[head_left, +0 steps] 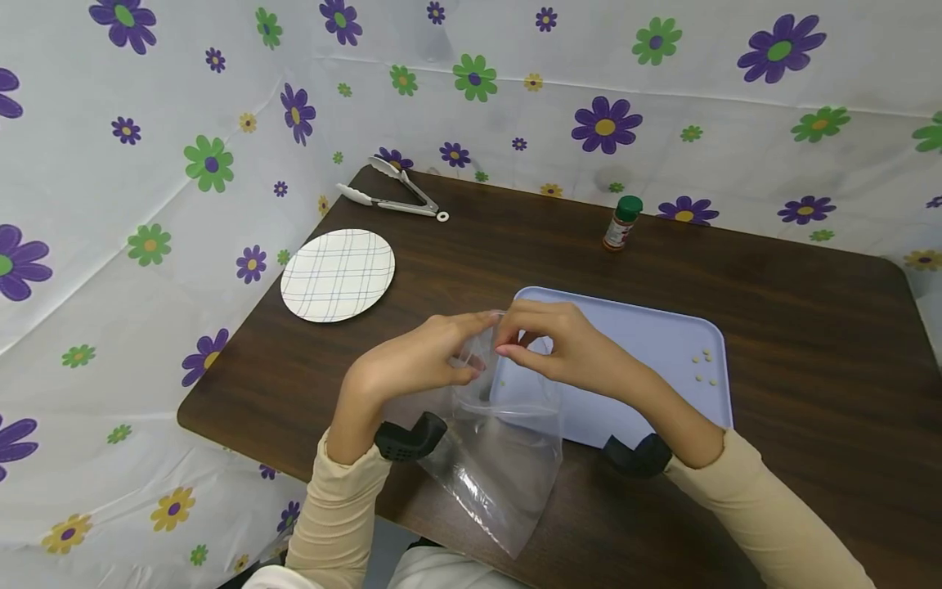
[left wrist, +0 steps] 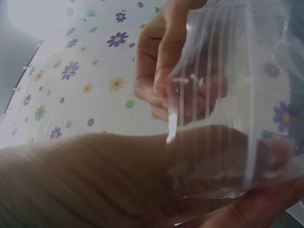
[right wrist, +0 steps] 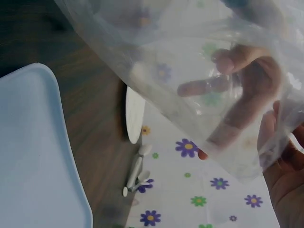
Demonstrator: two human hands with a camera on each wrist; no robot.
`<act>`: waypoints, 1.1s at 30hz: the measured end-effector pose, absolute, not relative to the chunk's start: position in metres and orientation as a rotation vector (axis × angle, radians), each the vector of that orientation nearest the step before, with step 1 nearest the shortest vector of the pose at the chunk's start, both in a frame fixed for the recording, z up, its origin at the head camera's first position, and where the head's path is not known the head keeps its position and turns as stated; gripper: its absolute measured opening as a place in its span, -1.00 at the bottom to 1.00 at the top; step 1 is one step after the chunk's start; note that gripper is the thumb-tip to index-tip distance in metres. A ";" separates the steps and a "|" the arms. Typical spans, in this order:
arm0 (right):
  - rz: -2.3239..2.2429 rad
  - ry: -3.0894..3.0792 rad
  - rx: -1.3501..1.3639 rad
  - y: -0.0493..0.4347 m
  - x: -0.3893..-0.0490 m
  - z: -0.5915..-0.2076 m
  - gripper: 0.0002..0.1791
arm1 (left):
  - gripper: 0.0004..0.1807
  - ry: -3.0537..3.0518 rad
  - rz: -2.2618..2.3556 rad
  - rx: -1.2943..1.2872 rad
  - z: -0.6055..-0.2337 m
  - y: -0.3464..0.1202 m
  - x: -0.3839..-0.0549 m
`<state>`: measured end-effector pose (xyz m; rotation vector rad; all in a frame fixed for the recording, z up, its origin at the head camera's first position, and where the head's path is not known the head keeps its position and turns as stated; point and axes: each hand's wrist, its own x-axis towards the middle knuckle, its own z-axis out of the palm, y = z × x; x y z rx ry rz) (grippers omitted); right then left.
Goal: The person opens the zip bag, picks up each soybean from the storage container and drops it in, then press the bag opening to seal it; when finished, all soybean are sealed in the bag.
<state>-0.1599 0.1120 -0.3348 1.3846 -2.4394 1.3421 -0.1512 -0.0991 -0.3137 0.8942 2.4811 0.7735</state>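
A clear zip-top plastic bag (head_left: 508, 466) hangs between both hands, its zip ridges showing close up in the left wrist view. My left hand (head_left: 415, 360) holds the bag's upper left side, with thumb and fingers partly seen through the film. At the upper right edge, my right hand (head_left: 562, 339) pinches the bag between thumb and curled fingers. Behind the bag lies a light blue tray (head_left: 625, 319), with several small pale yellow pieces (head_left: 704, 368) near its right end. The bag's lower part drapes over the table's front. I see nothing inside it.
A checked white plate (head_left: 338, 275) lies on the left of the dark wood table (head_left: 809, 327). Metal tongs (head_left: 405, 204) with white tips rest at the back left corner. A green-capped spice jar (head_left: 622, 222) stands behind the tray. Flowered sheeting (head_left: 515, 123) hangs around the table.
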 end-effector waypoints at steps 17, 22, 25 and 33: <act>1.101 -2.996 0.855 0.245 -0.134 -0.383 -0.88 | -0.25 2.476 0.759 0.802 -0.318 -0.099 -0.155; 0.948 -3.127 1.016 0.271 -0.118 -0.417 -0.76 | -0.25 2.478 0.763 0.813 -0.319 -0.100 -0.158; 0.897 -3.020 1.127 0.275 -0.108 -0.436 -0.74 | -0.23 2.460 0.776 0.817 -0.321 -0.099 -0.159; 0.930 -2.798 1.239 0.273 -0.093 -0.462 -0.79 | -0.24 2.434 0.789 0.845 -0.325 -0.091 -0.162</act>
